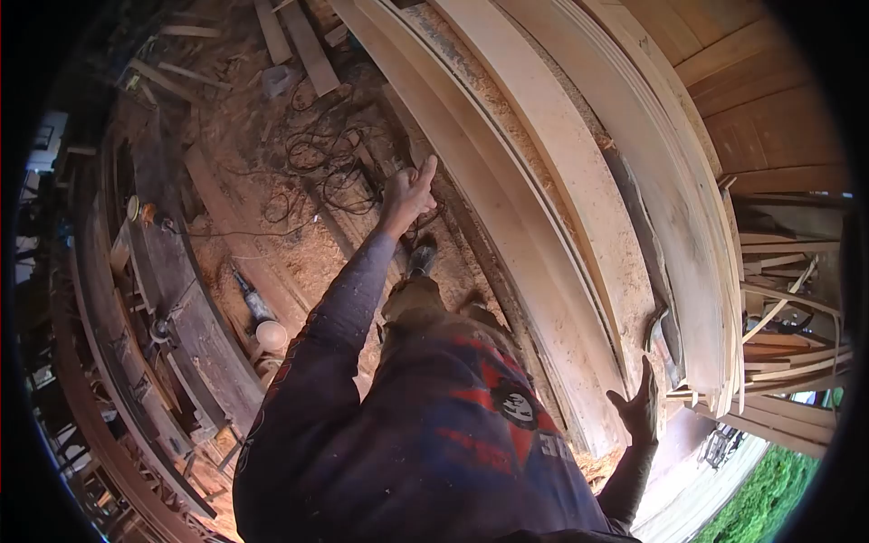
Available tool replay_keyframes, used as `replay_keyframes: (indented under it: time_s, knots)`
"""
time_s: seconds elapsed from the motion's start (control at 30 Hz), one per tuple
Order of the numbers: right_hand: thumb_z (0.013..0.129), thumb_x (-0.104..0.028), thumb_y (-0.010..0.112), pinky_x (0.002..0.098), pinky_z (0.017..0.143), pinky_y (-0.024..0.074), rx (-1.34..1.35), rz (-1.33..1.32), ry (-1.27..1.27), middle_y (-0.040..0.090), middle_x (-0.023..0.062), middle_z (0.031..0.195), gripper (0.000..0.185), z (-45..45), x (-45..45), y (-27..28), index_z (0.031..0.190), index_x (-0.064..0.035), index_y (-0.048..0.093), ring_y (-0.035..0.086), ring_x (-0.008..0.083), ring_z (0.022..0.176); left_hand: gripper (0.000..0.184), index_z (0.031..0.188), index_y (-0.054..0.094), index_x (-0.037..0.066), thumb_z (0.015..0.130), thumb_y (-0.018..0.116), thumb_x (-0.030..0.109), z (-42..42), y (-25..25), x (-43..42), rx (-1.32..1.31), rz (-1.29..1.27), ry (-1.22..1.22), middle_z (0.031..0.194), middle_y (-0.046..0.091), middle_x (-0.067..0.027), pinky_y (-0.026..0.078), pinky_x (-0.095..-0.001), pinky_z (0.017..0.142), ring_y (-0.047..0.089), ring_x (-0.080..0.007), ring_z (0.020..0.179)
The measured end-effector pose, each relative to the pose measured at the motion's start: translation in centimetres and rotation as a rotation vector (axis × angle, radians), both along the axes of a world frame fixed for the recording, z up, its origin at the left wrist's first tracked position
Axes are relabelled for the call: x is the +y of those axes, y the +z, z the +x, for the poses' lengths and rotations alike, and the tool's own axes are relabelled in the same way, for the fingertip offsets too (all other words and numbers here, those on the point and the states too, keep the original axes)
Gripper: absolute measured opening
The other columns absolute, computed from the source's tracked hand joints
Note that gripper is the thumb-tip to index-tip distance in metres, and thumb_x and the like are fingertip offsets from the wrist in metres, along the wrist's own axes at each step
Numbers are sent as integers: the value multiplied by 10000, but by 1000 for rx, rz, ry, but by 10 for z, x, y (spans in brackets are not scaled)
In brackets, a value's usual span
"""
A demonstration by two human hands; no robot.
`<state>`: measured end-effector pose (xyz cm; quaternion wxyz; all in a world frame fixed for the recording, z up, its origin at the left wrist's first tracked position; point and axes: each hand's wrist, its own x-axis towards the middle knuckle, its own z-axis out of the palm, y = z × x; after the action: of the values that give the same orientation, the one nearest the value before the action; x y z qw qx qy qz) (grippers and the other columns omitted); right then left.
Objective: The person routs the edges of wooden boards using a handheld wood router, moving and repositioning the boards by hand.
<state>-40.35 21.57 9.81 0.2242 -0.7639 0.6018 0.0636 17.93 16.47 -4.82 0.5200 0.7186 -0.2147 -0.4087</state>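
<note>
My left hand (pixel 409 196) is held out in front, empty, beside the edge of a long pale wooden board (pixel 507 204). One finger points forward and the others are partly bent; whether it touches the board I cannot tell. My right hand (pixel 638 403) is open at the lower right, thumb and fingers spread, near the close end of the boards. A saw-like tool with a dark curved handle (pixel 655 328) lies on the boards just beyond that hand. Sawdust (pixel 534 149) covers parts of the long boards.
Tangled black cable (pixel 326 154) lies on the sawdust-strewn floor ahead. To the left are a dark plank bench (pixel 195 335), an orange corded power tool (pixel 156 217), a grey power tool (pixel 252 297) and a pale round cup (pixel 272 337). Stacked timber (pixel 787 353) stands at right.
</note>
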Motion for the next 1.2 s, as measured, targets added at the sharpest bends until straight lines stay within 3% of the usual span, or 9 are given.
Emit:
replay_keyframes:
  time_s: [0.17, 0.4, 0.43, 0.5, 0.53, 0.6, 0.73, 1.07, 1.2]
  knots:
    - [845, -204, 793, 503, 1101, 430, -374, -345, 405, 469, 258, 1482, 788, 53, 18, -13, 1493, 0, 393, 499, 431, 1336, 684, 707, 652, -32, 977, 538, 586, -53, -105, 195, 5, 272, 159, 586, 640, -141, 549, -402, 620, 664, -241, 533]
    - [868, -176, 763, 488, 964, 525, -485, 378, 567, 623, 266, 1280, 612, 46, 38, -132, 1386, 33, 512, 642, 419, 1140, 546, 758, 691, -15, 962, 604, 484, -143, -88, 418, -330, 640, 550, 686, 698, -166, 543, -457, 685, 705, -336, 705]
    - [871, -172, 760, 486, 953, 531, -458, 420, 654, 631, 266, 1265, 602, 54, 33, -135, 1381, 35, 516, 649, 419, 1127, 536, 834, 695, -49, 916, 633, 478, -137, -85, 453, -258, 654, 718, 865, 693, -293, 522, -532, 784, 676, -476, 865]
    - [876, -164, 755, 483, 932, 542, -384, 499, 821, 648, 266, 1235, 583, 66, 32, -135, 1371, 40, 523, 662, 420, 1103, 431, 767, 673, 12, 939, 665, 408, -124, -120, 536, -173, 498, 1275, 657, 661, -83, 522, -356, 603, 653, -198, 610]
    - [892, -138, 736, 474, 934, 544, -308, 483, 748, 652, 269, 1223, 550, 86, 34, -111, 1367, 44, 527, 666, 411, 1101, 360, 858, 660, 4, 910, 695, 359, -118, -152, 584, -380, 408, 1579, 674, 640, -63, 517, -351, 580, 632, -204, 589]
    - [902, -138, 724, 468, 927, 546, -245, 318, 615, 657, 274, 1199, 501, 85, 36, -112, 1333, 51, 552, 673, 390, 1077, 538, 1159, 547, -43, 832, 753, 331, -110, -103, 660, -429, 824, 1687, 1110, 593, -255, 485, -452, 923, 599, -387, 1085]
    - [901, -157, 728, 461, 893, 556, -35, 238, 679, 655, 276, 1189, 500, 72, 48, -137, 1323, 47, 555, 680, 381, 1022, 648, 1229, 516, -28, 789, 813, 342, -111, -103, 809, -299, 1694, 1732, 1133, 587, -234, 522, -450, 896, 627, -368, 1011]
    - [938, -262, 692, 504, 915, 536, -19, 556, 865, 701, 223, 1113, 502, 262, 223, -179, 1377, -73, 539, 676, 408, 1060, 613, 1174, 563, -33, 774, 843, 336, -133, -254, 984, 462, 286, 1493, 988, 640, -145, 551, -418, 801, 648, -285, 862]
    - [935, -236, 678, 466, 993, 514, -136, 414, 793, 649, 201, 1254, 511, 296, 242, -163, 1390, -68, 517, 636, 368, 1178, 569, 1118, 622, -25, 715, 899, 267, -144, -184, 884, 149, 685, 1443, 879, 660, -68, 555, -356, 701, 629, -184, 740]
